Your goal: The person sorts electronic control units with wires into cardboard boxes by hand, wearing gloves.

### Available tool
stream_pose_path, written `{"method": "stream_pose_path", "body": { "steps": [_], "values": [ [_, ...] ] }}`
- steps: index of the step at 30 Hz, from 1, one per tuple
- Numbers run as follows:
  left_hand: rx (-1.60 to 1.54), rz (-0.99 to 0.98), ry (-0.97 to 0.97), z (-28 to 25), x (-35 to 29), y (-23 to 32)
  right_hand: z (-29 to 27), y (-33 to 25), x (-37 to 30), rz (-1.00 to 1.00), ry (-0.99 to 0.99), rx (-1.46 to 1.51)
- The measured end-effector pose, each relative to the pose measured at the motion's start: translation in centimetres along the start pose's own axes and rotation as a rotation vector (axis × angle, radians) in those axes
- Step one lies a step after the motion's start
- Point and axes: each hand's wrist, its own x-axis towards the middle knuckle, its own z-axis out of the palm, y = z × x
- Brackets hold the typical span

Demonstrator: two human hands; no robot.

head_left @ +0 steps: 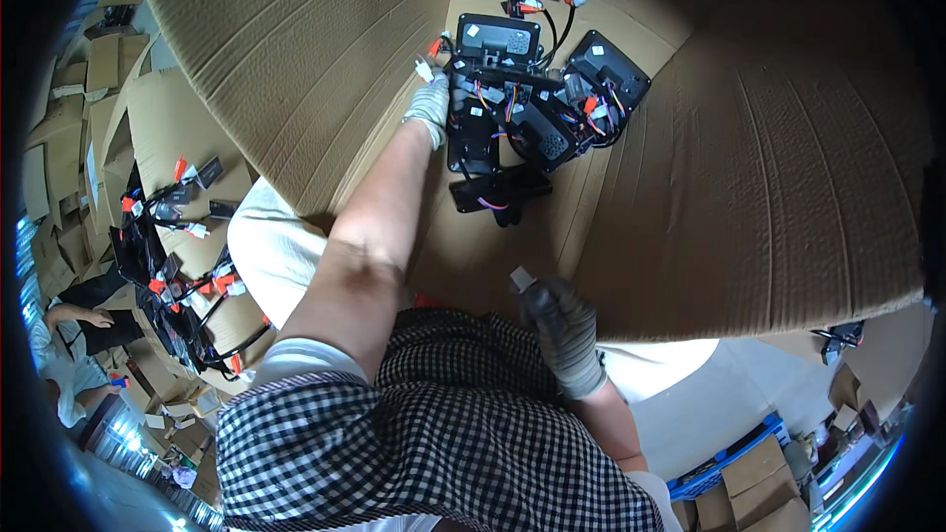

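Observation:
Inside a large cardboard box [680, 227], a heap of black display-like units [498, 36] lies with coloured wires and cables. My left hand [430, 103], in a pale glove, reaches to the heap's left edge with its fingers bent. A white connector [424, 69] shows just beyond the fingertips; what the fingers grip is partly hidden. Near my body, my right hand [564, 330], in a dark-stained glove, is closed on a small whitish rectangular piece [522, 279]. One black unit [501, 192] lies closest to me in the heap.
To the left, black cables with orange and white connectors [177, 281] hang over cardboard. Another person's hand [99, 317] shows at far left, among stacked flattened boxes [69, 138]. A blue crate [724, 458] holding cardboard stands at lower right. The box walls rise on both sides.

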Motion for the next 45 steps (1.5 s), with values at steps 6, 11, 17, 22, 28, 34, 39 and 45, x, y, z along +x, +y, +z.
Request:
{"method": "stream_pose_path", "body": {
  "steps": [6, 11, 17, 22, 28, 34, 39, 45],
  "values": [
    [-0.247, 0.511, -0.114, 0.1, -7.8, 0.9, -0.1, 0.0, 0.0, -0.045, -0.026, -0.036],
    [-0.012, 0.779, -0.039, -2.9, -17.7, 3.7, 0.3, 0.1, -0.5, -0.098, -0.004, 0.034],
    [-0.045, 0.97, -0.258, -4.2, -23.8, 3.5, 0.3, 0.9, -0.6, -0.256, 0.034, 0.05],
    [-0.087, 0.924, -0.386, -4.0, -28.1, 3.8, 0.1, 0.8, -1.3, -0.355, 0.045, 0.149],
    [-0.105, 0.969, -0.445, -4.4, -30.8, 2.9, -0.5, -2.6, -3.8, -0.292, 0.106, 0.352],
    [0.385, 0.946, -0.435, -4.0, -35.1, 3.6, -0.6, -4.9, -6.1, -0.322, 0.097, 0.463],
    [0.755, 1.124, -0.424, -1.2, -38.1, 3.7, -0.8, -6.7, -7.9, -0.338, 0.047, 0.379],
    [0.579, 1.075, -0.456, -0.3, -38.3, 1.4, -0.8, -6.4, -9.1, -0.253, 0.071, 0.357]
  ]
}}
